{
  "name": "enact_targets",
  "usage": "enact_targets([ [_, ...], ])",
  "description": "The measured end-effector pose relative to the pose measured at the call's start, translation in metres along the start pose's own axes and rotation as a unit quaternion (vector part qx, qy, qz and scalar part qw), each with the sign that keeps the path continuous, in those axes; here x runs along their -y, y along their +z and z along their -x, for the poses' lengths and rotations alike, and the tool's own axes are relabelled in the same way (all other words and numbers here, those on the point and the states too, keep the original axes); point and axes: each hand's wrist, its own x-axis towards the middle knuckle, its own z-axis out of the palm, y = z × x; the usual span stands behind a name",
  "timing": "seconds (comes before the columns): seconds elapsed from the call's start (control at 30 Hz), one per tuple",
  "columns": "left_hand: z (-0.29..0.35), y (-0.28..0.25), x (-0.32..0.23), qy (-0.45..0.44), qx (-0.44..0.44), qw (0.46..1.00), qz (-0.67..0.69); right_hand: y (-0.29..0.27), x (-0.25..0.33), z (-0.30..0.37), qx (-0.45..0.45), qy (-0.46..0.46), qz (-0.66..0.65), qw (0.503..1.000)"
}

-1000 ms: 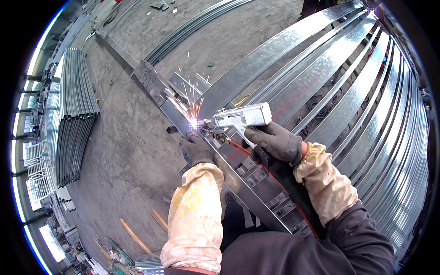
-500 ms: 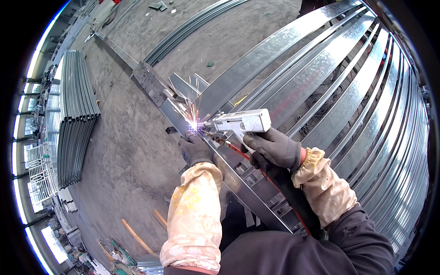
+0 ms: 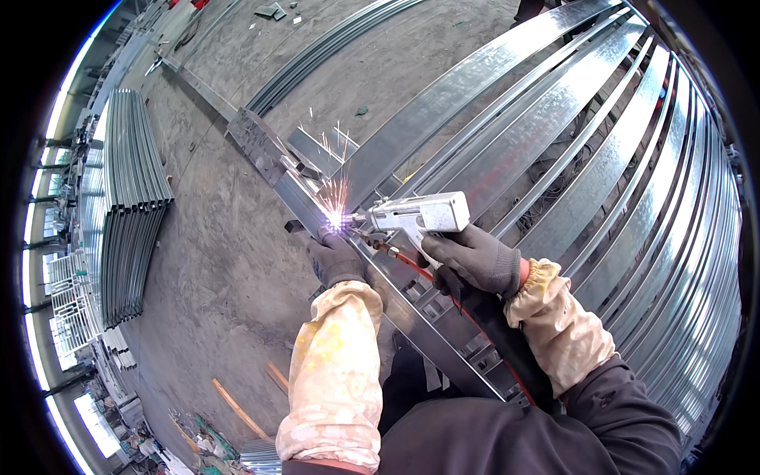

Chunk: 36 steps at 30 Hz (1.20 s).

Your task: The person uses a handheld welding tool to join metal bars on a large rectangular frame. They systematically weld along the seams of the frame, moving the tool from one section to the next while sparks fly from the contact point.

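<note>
My right hand (image 3: 479,257), in a dark grey glove, is closed round the grip of a white pistol-shaped welding gun (image 3: 419,214). Bright light and orange sparks (image 3: 336,218) burst at its nozzle, over a long steel beam (image 3: 412,321) that runs diagonally below me. My left hand (image 3: 336,260), gloved alike, sits at the beam's left side, right beside the glare. Its fingers are curled; what they grip is hidden. From the gun a red hose (image 3: 419,267) and a thick black cable sheath (image 3: 507,348) lead down past my right forearm.
Wide galvanized steel strips (image 3: 514,119) fan out from the beam to the right. Stacked metal channels (image 3: 131,214) stand at far left, and more long profiles (image 3: 317,59) lie on the concrete floor (image 3: 222,261) ahead. Wooden sticks (image 3: 237,408) lie lower left.
The sparks have changed shape and now fan more upward from the nozzle. Both hands and the gun stay almost where they were.
</note>
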Motion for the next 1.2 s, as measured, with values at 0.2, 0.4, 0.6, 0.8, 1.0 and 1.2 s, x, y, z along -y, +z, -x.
enact_targets([
  [0.2,0.001,0.001,-0.001,-0.010,-0.024,0.999,-0.021,-0.001,-0.004,0.001,-0.001,-0.004,-0.011,1.000],
  [0.4,-0.009,0.007,0.010,-0.012,-0.003,1.000,0.010,-0.003,-0.007,0.004,0.012,-0.006,-0.019,1.000],
  [0.6,-0.006,0.002,0.008,0.030,-0.001,0.999,0.031,0.001,-0.005,0.012,-0.003,-0.019,-0.042,0.999],
  [0.8,-0.001,0.000,0.002,0.009,-0.004,0.999,0.044,0.000,-0.006,0.032,-0.021,0.003,-0.059,0.998],
  [1.0,-0.001,0.002,0.003,-0.014,0.004,0.999,0.041,-0.001,-0.009,0.038,-0.015,-0.003,-0.074,0.997],
  [1.2,-0.004,0.003,0.006,-0.011,-0.009,1.000,0.022,-0.001,-0.009,0.037,-0.013,0.013,-0.074,0.997],
])
